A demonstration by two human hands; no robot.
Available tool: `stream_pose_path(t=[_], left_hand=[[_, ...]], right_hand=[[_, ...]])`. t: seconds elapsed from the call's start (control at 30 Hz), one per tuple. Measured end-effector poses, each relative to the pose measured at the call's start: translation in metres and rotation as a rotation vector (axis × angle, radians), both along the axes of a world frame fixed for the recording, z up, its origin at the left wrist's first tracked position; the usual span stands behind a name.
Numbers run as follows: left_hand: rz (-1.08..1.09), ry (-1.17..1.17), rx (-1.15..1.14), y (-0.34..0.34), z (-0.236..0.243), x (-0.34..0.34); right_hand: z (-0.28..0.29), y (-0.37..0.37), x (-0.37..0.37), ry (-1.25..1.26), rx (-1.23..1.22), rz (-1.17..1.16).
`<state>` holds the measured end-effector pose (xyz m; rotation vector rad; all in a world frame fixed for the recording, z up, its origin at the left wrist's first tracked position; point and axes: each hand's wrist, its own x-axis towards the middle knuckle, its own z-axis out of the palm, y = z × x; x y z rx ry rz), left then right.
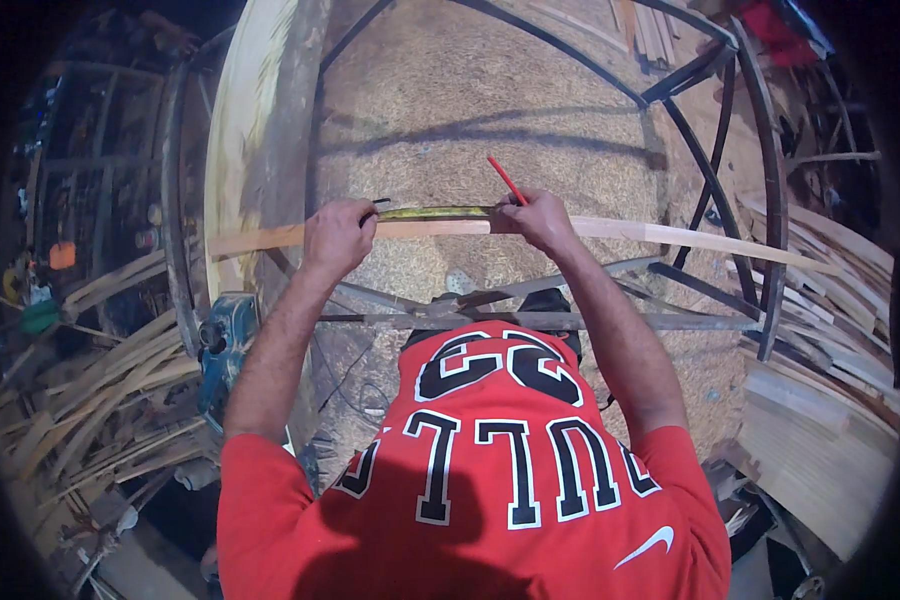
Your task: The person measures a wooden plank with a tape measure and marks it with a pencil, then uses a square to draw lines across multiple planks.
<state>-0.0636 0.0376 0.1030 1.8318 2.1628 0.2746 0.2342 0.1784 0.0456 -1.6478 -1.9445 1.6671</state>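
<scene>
A long, narrow wooden strip (420,229) runs from left to right in front of me. Along its far edge stretches the yellow blade of a tape measure (435,212), between my two hands. My left hand (338,238) is closed on the tape's left end and rests against the strip; a small dark piece sticks out by its fingertips. At the tape's other end, my right hand (542,221) is closed, with a red pencil (507,180) pointing up and left from its fingers. That hand's fingers also touch the tape and strip. The tape's case cannot be made out.
A thick pale beam (245,120) stretches away at the left, with a blue power tool (228,350) at its near end. Dark metal frame bars (715,180) stand right and ahead. Loose wood strips (120,385) are heaped left, and more scrap (820,290) right.
</scene>
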Motion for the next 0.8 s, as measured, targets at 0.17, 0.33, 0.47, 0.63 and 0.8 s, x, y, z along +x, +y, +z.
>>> stream_pose_path(t=[0.17, 0.33, 0.47, 0.63, 0.8], left_hand=[[0.012, 0.001, 0.0, -0.003, 0.002, 0.002], [0.026, -0.019, 0.025, -0.004, -0.005, 0.0], [0.027, -0.034, 0.056, -0.005, -0.005, 0.0], [0.033, -0.032, 0.063, -0.007, -0.006, 0.001], [-0.02, 0.007, 0.12, -0.008, -0.012, -0.001]], right_hand=[[-0.019, -0.001, 0.006, -0.005, 0.011, -0.005], [-0.031, -0.005, 0.011, 0.075, 0.029, -0.066], [-0.026, -0.016, 0.016, 0.258, -0.016, -0.291], [-0.006, -0.021, 0.037, 0.655, -0.258, -0.519], [-0.028, -0.025, 0.064, 0.813, -0.174, -0.555]])
